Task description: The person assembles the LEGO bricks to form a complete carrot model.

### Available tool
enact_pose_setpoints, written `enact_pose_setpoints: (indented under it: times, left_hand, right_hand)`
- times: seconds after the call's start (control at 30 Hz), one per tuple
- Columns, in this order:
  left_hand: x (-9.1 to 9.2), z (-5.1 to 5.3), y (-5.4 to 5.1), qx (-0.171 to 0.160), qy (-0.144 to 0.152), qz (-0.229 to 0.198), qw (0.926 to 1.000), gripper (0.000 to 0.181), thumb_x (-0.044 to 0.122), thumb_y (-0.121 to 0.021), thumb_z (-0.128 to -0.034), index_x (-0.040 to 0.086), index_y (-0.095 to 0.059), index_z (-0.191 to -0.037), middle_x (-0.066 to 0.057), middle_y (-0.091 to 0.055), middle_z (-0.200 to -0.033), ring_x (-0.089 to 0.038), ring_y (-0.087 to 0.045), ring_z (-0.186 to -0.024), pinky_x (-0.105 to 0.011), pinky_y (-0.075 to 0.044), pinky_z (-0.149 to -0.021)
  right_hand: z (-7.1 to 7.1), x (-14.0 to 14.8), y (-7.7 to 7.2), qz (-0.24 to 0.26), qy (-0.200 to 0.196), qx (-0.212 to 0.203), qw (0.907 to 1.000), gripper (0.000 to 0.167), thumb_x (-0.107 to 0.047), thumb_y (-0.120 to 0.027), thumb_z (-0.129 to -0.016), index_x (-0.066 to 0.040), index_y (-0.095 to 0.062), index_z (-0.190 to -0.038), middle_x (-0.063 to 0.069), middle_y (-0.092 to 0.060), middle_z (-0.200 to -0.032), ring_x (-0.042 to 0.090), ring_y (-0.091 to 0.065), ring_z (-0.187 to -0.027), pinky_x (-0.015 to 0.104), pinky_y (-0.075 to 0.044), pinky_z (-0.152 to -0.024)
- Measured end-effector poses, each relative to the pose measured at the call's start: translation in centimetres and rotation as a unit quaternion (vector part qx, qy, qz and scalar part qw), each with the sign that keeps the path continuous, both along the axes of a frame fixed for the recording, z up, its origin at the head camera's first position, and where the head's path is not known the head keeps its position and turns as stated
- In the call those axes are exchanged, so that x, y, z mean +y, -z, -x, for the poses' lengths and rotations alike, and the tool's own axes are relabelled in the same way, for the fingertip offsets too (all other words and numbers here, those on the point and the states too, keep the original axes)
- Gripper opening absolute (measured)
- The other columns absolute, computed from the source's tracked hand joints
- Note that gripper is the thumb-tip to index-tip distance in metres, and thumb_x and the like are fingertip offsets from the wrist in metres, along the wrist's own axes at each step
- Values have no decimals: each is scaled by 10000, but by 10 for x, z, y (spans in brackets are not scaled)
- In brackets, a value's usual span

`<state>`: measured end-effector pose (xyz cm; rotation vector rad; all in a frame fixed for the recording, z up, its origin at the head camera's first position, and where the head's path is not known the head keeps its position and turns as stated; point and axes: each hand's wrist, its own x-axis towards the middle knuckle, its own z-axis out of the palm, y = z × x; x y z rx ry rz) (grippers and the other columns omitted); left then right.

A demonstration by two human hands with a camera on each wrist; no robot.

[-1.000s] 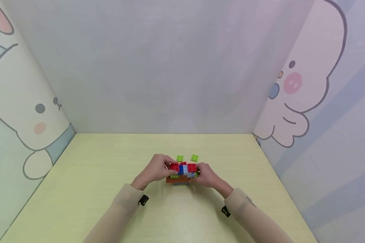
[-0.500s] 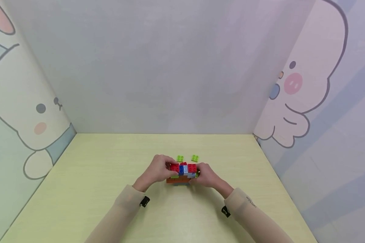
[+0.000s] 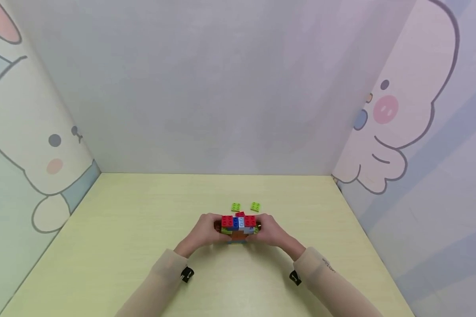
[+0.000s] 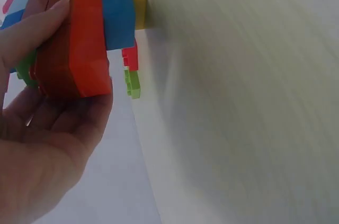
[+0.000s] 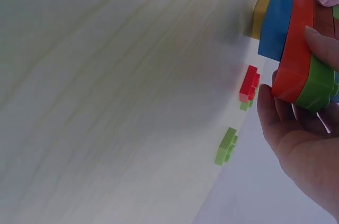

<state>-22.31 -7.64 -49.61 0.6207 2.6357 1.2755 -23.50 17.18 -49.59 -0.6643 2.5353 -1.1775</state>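
Observation:
A stack of toy building bricks (image 3: 238, 235) stands between my two hands in the head view. Red, dark blue and pale blue bricks form its top row, with green and orange layers below. My left hand (image 3: 208, 230) grips the stack's left end. In the left wrist view its thumb lies along a brown brick (image 4: 57, 49), above an orange-red layer (image 4: 89, 38). My right hand (image 3: 270, 231) holds the right end, fingers curled beneath the orange-red layer (image 5: 295, 49) in the right wrist view. A blue brick (image 5: 276, 23) and a yellow brick (image 5: 261, 15) form the narrower base.
Behind the stack, two loose green bricks (image 3: 236, 207) (image 3: 255, 206) lie on the pale wooden table (image 3: 154, 193). A red brick (image 5: 249, 84) also lies behind it. Cartoon-printed walls enclose the table's back and sides.
My left hand has shifted from the top left red brick down to the lower layers at the left end. The right hand and the stack stay nearly in place.

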Motion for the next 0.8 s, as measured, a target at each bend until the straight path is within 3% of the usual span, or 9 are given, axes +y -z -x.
enact_pose_setpoints:
  times: [0.3,0.43,0.6,0.7,0.8]
  left_hand:
    - [-2,-1,14,-156,-94,-275,9995,413,179,-879,-682,139,-725,-1063,65,-689,-959,-123,-601,-860,-321,-500,-767]
    - [-1,-2,15,-223,-184,-289,9992,408,164,-878,-682,145,-730,-1061,70,-689,-960,-126,-595,-868,-338,-496,-778]
    - [0,-4,12,-313,-269,-301,9987,409,136,-876,-679,139,-733,-1062,50,-694,-967,-141,-596,-883,-373,-491,-799]
    - [1,-4,9,-328,-325,-298,9985,410,125,-875,-676,135,-735,-1061,43,-696,-968,-140,-600,-886,-372,-492,-801]
    - [3,-5,8,-315,-330,-285,9986,406,119,-875,-676,111,-734,-1057,24,-694,-967,-153,-596,-866,-362,-500,-778]
  right_hand:
    - [-2,1,-2,-24,-49,-117,9999,412,-186,-851,-723,-96,-684,-1090,-45,-669,-1005,133,-604,-892,325,-507,-787]
    - [1,9,-4,-56,-355,-301,9989,420,-184,-850,-727,-133,-689,-1112,-76,-668,-1020,117,-607,-900,316,-504,-807]
    - [11,24,-17,-373,-800,-658,9939,378,5,-748,-782,-88,-679,-1142,-6,-667,-1054,182,-627,-935,375,-507,-831]
    - [20,27,-23,-605,-613,-413,9954,356,76,-672,-806,-31,-670,-1145,76,-659,-1079,236,-629,-949,400,-514,-815]
    - [27,23,-18,-828,-227,144,9962,320,4,-685,-844,-7,-660,-1162,118,-649,-1112,246,-621,-961,380,-519,-799]
